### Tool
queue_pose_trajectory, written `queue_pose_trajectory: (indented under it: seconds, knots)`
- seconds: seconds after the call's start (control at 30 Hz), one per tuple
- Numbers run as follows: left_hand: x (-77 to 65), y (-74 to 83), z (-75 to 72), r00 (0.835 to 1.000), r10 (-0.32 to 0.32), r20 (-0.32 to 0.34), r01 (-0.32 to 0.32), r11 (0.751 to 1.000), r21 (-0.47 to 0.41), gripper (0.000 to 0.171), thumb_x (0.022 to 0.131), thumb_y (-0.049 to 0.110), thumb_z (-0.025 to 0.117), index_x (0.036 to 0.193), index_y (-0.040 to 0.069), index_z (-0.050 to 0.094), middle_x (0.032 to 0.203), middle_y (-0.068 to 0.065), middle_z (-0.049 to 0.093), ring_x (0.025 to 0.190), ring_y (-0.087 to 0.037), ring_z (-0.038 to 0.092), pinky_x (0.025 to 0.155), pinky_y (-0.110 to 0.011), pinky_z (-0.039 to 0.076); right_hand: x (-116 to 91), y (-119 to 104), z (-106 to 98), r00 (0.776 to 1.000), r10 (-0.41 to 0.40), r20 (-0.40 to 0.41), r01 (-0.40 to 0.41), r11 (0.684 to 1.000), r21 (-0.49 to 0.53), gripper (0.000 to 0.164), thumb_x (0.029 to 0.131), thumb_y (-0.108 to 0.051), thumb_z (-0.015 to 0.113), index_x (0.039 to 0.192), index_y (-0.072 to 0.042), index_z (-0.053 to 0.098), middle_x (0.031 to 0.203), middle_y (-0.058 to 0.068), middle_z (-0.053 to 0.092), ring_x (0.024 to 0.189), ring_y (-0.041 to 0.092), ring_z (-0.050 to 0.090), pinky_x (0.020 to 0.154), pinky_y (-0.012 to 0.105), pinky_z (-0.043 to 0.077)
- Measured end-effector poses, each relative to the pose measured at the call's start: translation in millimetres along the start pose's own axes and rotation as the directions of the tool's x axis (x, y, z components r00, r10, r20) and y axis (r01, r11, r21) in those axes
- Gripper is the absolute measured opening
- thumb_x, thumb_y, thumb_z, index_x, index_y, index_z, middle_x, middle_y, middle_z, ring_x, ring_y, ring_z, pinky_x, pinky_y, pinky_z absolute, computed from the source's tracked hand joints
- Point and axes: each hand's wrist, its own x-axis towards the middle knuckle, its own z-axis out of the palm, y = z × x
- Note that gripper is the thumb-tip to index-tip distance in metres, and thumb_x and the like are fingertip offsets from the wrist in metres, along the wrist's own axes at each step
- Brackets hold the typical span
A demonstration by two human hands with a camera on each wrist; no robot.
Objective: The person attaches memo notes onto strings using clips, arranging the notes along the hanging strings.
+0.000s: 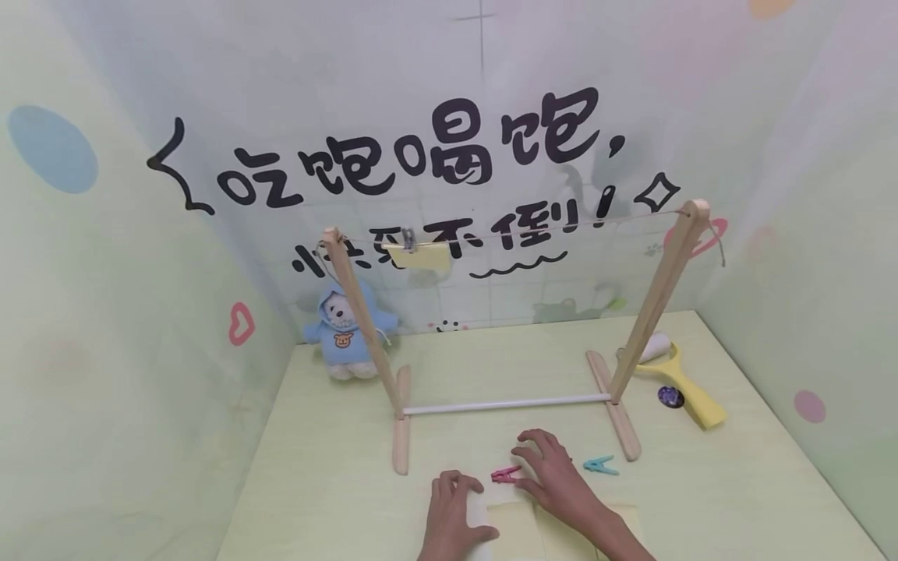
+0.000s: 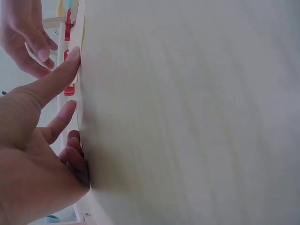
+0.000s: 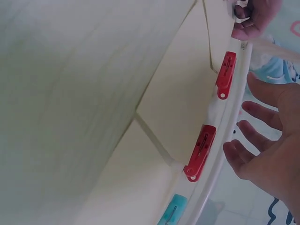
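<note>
While your left hand (image 1: pixel 447 514), grip loosely parted, is at the left end of the pale sheets (image 1: pixel 515 531) on the tabletop (image 1: pixel 330 506), a pink clip (image 1: pixel 506 474) lies just beside your right hand (image 1: pixel 563 483), grip spread and empty; a teal clip (image 1: pixel 599 465) lies further right.

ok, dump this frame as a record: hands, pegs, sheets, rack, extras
left hand: at left end of sheets
right hand: holds nothing, near red pegs
red peg count: two
blue peg: one, right of right hand
rack: wooden, beyond hands
hung sheet: clipped up high, near rack's left end
toy: blue hoodie, behind rack's left end
yellow tool: by rack's right end
</note>
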Motion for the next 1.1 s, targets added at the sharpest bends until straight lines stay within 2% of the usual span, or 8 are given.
queue_pose_trajectory:
  seconds: [0.17,0.3,0.4,0.63,0.8,1.03,1.1]
  knots:
    - [-1.5,-5.8,4.5,1.000,0.008,-0.020,-0.008,1.000,-0.021,0.054,0.068,0.036,0.101,0.107,0.025,0.065,0.124,0.000,0.044,0.104,-0.012,0.037,0.084,-0.032,0.045,-0.5,-0.1,7.0,1.000,0.001,0.020,-0.001,0.999,-0.038,0.040,0.073,-0.013,0.100,0.106,-0.011,0.076,0.129,0.013,0.066,0.126,0.042,0.060,0.090,0.060,0.059]
    - [-1.1,-10.3,7.8,0.999,-0.038,0.012,0.039,0.997,-0.064,0.045,0.069,0.032,0.101,0.100,0.026,0.069,0.122,0.005,0.043,0.105,-0.009,0.035,0.086,-0.032,0.044,-3.4,0.0,11.0,0.999,0.010,0.038,-0.008,0.999,-0.051,0.037,0.071,-0.007,0.101,0.098,-0.013,0.075,0.124,0.012,0.066,0.124,0.044,0.061,0.094,0.062,0.058]
    - [-1.1,-10.9,8.2,0.999,-0.043,0.032,0.045,0.997,-0.069,0.039,0.070,0.032,0.100,0.095,0.026,0.070,0.121,0.005,0.042,0.105,-0.010,0.035,0.085,-0.032,0.044,-6.3,0.6,12.5,0.999,0.022,0.045,-0.019,0.998,-0.061,0.037,0.070,-0.006,0.101,0.096,-0.013,0.075,0.121,0.010,0.066,0.123,0.043,0.062,0.093,0.062,0.058]
    - [-1.8,-12.2,10.9,1.000,-0.008,-0.015,0.008,1.000,-0.027,0.034,0.069,0.035,0.100,0.085,0.027,0.070,0.117,0.009,0.040,0.103,-0.009,0.034,0.083,-0.031,0.042,-8.8,-0.1,13.5,0.997,0.056,0.050,-0.053,0.996,-0.065,0.036,0.071,-0.008,0.100,0.096,-0.012,0.075,0.120,0.011,0.068,0.123,0.043,0.063,0.092,0.063,0.058]
    - [-1.7,-12.5,10.3,0.999,0.014,-0.042,-0.016,0.999,-0.028,0.028,0.075,0.032,0.098,0.084,0.026,0.072,0.116,0.009,0.039,0.103,-0.007,0.033,0.082,-0.030,0.041,-10.0,0.0,16.3,0.998,0.050,0.040,-0.047,0.997,-0.065,0.035,0.072,-0.008,0.100,0.097,-0.013,0.075,0.119,0.010,0.068,0.121,0.041,0.064,0.093,0.063,0.057]
    - [0.3,-8.4,9.4,0.998,-0.060,0.002,0.060,0.997,-0.039,0.022,0.080,0.018,0.095,0.081,0.022,0.073,0.114,0.010,0.041,0.101,-0.007,0.034,0.084,-0.031,0.042,-12.0,0.8,19.9,0.998,0.058,0.022,-0.057,0.997,-0.057,0.028,0.077,-0.010,0.097,0.095,-0.015,0.076,0.117,0.007,0.069,0.117,0.036,0.064,0.092,0.061,0.057]
    - [0.3,-8.5,9.8,0.998,-0.058,0.002,0.058,0.998,-0.024,0.022,0.081,0.018,0.094,0.081,0.022,0.073,0.114,0.009,0.042,0.100,-0.008,0.035,0.083,-0.031,0.042,-12.5,0.1,19.7,0.997,0.073,0.026,-0.072,0.996,-0.045,0.027,0.078,-0.009,0.096,0.096,-0.014,0.076,0.118,0.007,0.069,0.117,0.035,0.064,0.092,0.060,0.056]
